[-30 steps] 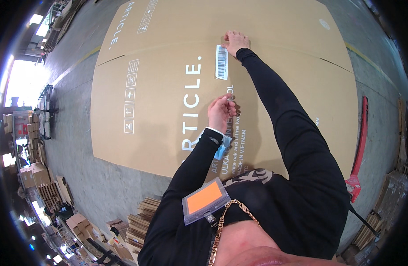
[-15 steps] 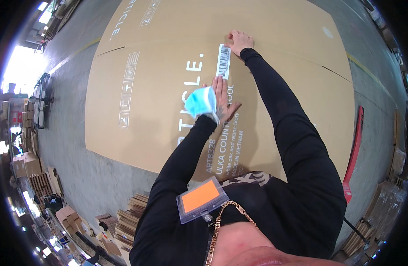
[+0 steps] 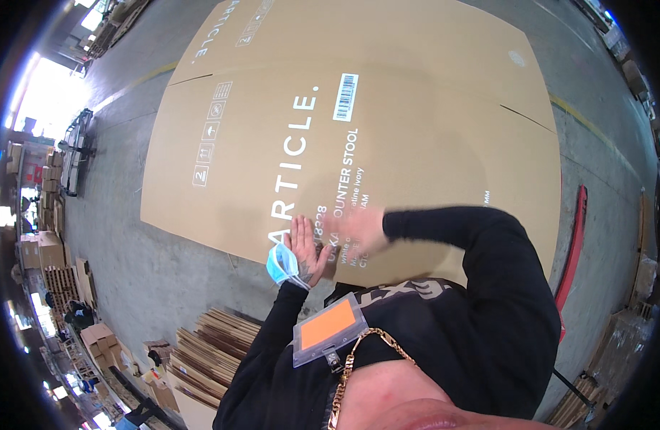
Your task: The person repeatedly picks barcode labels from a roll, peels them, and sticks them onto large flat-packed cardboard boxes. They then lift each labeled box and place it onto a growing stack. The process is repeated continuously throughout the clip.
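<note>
A large flat brown cardboard sheet (image 3: 430,122) with white print spreads out before me. Stuck on its middle is a white barcode label (image 3: 345,97). My left hand (image 3: 305,249) lies flat near the sheet's close edge, fingers stretched and holding nothing. Around that wrist hangs a light blue face mask (image 3: 282,264). My right hand (image 3: 360,233), smeared by motion, is over the printed lines just right of the left hand; its fingers cannot be made out. A badge holder with an orange card (image 3: 328,324) hangs on my chest.
A stack of flattened cardboard (image 3: 211,355) stands at the lower left. Farther left are several brown boxes (image 3: 104,344) and a cart (image 3: 76,152). A red bar (image 3: 575,244) lies along the sheet's right side, on the grey concrete floor (image 3: 165,287).
Both hands have left the barcode label and come back toward me. The left now rests near the close edge; the right has swept down beside it. The label stays on the cardboard.
</note>
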A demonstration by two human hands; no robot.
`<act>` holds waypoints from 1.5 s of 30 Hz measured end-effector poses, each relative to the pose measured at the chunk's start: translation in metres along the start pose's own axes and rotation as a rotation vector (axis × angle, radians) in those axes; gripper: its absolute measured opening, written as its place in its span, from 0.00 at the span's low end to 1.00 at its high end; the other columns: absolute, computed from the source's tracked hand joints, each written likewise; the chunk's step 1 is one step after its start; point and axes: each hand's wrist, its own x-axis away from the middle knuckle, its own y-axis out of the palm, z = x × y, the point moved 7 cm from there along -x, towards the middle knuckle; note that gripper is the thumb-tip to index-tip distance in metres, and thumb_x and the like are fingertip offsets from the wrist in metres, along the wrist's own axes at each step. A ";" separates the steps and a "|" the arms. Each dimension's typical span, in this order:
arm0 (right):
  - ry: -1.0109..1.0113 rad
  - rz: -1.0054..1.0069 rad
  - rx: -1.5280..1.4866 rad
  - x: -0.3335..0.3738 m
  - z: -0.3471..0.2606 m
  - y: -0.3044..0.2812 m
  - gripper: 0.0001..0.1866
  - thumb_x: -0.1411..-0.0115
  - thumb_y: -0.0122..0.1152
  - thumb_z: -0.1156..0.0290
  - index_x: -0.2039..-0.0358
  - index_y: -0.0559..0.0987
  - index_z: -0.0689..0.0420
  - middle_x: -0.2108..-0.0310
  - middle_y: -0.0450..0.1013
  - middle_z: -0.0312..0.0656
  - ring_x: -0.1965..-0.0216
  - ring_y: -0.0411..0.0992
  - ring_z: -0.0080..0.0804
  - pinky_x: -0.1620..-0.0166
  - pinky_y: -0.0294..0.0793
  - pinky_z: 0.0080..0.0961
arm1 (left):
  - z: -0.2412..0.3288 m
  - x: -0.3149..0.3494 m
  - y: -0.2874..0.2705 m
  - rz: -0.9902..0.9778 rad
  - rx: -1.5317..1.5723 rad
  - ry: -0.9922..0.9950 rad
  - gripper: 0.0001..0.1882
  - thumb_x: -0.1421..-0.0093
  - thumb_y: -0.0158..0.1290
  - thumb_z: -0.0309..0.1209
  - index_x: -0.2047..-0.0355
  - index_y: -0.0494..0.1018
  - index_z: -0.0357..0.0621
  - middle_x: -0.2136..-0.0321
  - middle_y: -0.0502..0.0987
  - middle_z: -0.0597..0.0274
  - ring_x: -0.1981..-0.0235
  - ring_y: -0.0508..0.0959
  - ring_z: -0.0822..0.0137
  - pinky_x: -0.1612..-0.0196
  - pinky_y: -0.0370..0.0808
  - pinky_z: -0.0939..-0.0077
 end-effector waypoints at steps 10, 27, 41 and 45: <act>-0.148 0.164 -0.420 0.060 -0.096 0.082 0.17 0.34 0.51 0.59 0.71 0.81 0.56 0.74 0.77 0.44 0.65 0.76 0.42 0.32 0.49 0.51 | 0.010 0.047 0.027 0.030 -0.128 -0.014 0.48 0.40 0.51 0.51 0.31 0.42 0.34 0.30 0.43 0.42 0.29 0.41 0.46 0.32 0.40 0.40; 0.890 1.721 -2.014 0.285 -0.140 0.215 0.16 0.35 0.55 0.60 0.55 0.71 0.60 0.58 0.74 0.46 0.56 0.74 0.39 0.54 0.76 0.38 | -0.002 0.077 0.017 0.030 -0.197 0.414 0.42 0.42 0.57 0.42 0.32 0.51 0.44 0.32 0.51 0.46 0.30 0.49 0.48 0.33 0.51 0.47; 0.819 2.091 -2.457 0.275 -0.102 0.203 0.21 0.42 0.61 0.52 0.66 0.64 0.54 0.79 0.66 0.37 0.80 0.67 0.29 0.79 0.67 0.22 | 0.003 0.081 0.008 0.085 -0.298 0.440 0.38 0.49 0.61 0.35 0.38 0.62 0.41 0.36 0.60 0.48 0.34 0.57 0.45 0.35 0.58 0.51; 0.933 2.028 -2.488 0.259 -0.100 0.205 0.27 0.46 0.67 0.45 0.78 0.62 0.50 0.88 0.54 0.30 0.86 0.56 0.23 0.82 0.58 0.18 | 0.001 0.086 -0.007 0.184 -0.297 0.420 0.34 0.51 0.62 0.34 0.42 0.67 0.46 0.41 0.66 0.50 0.38 0.63 0.48 0.39 0.63 0.54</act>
